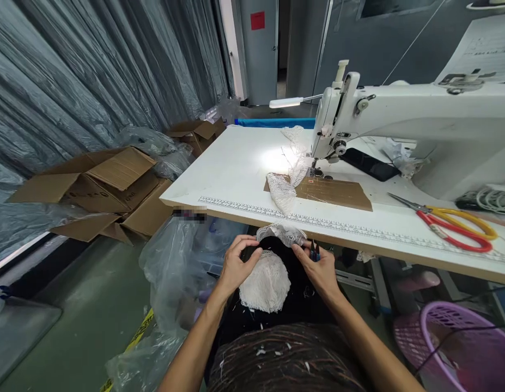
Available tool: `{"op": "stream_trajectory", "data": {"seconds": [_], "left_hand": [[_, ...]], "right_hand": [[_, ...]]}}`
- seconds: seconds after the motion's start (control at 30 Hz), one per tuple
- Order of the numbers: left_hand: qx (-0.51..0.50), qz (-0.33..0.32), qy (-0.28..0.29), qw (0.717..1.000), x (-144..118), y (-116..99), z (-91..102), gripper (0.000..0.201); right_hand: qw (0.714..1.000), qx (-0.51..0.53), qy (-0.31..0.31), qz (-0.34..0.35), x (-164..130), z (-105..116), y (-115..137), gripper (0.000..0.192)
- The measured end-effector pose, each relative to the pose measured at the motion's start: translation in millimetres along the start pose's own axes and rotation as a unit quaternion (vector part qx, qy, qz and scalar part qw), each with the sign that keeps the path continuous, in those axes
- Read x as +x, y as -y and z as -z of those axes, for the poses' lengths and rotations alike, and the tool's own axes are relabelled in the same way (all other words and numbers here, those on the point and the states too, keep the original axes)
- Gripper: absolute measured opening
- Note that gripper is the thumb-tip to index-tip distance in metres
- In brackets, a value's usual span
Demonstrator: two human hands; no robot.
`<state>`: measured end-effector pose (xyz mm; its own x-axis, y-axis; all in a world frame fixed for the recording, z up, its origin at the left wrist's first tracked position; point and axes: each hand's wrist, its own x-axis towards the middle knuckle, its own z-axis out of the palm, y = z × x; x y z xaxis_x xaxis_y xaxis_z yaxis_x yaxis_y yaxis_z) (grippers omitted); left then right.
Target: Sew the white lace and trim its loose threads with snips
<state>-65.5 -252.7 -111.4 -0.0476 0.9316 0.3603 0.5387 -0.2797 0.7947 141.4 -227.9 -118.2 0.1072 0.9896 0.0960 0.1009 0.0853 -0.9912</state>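
My left hand [238, 264] pinches the left end of a strip of white lace [281, 234] just below the table's front edge. The strip's right end is between the thumb and fingers of my right hand [321, 269]. Small thread snips [315, 251] with dark tips are also tucked in that hand, points upward. On my dark-clothed lap, between my forearms, rests a rounded piece of white lace [265, 284]. More lace trim [281, 193] lies on the table and runs back beside the sewing machine's needle.
The white sewing machine [399, 103] stands on the white table [223, 163]. A brown card strip [334, 193], black phone [370, 164] and red-and-yellow-handled scissors [456, 223] lie on it. Open cardboard boxes [109, 179] are at left, a purple basket [430, 337] at lower right.
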Motion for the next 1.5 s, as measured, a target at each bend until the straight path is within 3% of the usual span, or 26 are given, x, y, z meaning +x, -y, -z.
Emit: {"op": "stream_trajectory", "data": {"seconds": [0.1, 0.23, 0.3, 0.37, 0.47, 0.53, 0.6, 0.7, 0.8, 1.0, 1.23, 1.37, 1.5], "left_hand": [[-0.004, -0.027, -0.055, 0.998, 6, -13, 4.3, 0.016], [-0.069, -0.032, -0.027, 0.997, 11, -21, 1.1, 0.027], [-0.143, -0.018, 0.024, 0.989, 9, -23, -5.8, 0.038], [-0.244, 0.006, 0.113, 0.963, 3, -25, -13.0, 0.051], [-0.392, 0.068, 0.266, 0.878, -12, -30, -17.1, 0.062], [-0.427, 0.132, 0.313, 0.838, -22, -33, -13.2, 0.052], [-0.398, 0.203, 0.291, 0.846, -29, -36, -6.1, 0.039], [-0.334, 0.281, 0.212, 0.875, -35, -38, 3.2, 0.032], [-0.336, 0.315, 0.171, 0.871, -38, -39, 7.2, 0.035], [-0.34, 0.312, 0.159, 0.873, -41, -41, 11.2, 0.033], [-0.26, 0.271, 0.161, 0.913, -37, -40, 14.8, 0.029], [-0.234, 0.27, 0.174, 0.918, -36, -40, 15.2, 0.03], [-0.242, 0.269, 0.162, 0.918, -33, -44, 16.0, 0.026]], "right_hand": [[0.999, 0.009, 0.034, 0.029, -10, -6, 7, 0.034], [0.986, -0.001, 0.15, 0.073, -39, -3, 19, 0.031], [0.973, -0.011, 0.205, 0.101, -56, 1, 25, 0.032], [0.953, -0.012, 0.271, 0.133, -72, 5, 32, 0.033], [0.913, -0.011, 0.366, 0.181, -85, 13, 39, 0.03], [0.895, -0.027, 0.396, 0.202, -86, 20, 39, 0.027], [0.891, -0.054, 0.407, 0.193, -81, 26, 36, 0.025], [0.911, -0.097, 0.385, 0.11, -66, 33, 30, 0.017], [0.926, -0.132, 0.352, 0.039, -50, 31, 27, 0.026], [0.924, -0.161, 0.344, 0.05, -34, 8, 23, 0.05], [0.906, -0.191, 0.367, 0.087, -27, -11, 16, 0.043], [0.924, -0.191, 0.321, 0.079, -27, -16, 15, 0.041], [0.922, -0.174, 0.338, 0.069, -31, -13, 15, 0.043]]}}
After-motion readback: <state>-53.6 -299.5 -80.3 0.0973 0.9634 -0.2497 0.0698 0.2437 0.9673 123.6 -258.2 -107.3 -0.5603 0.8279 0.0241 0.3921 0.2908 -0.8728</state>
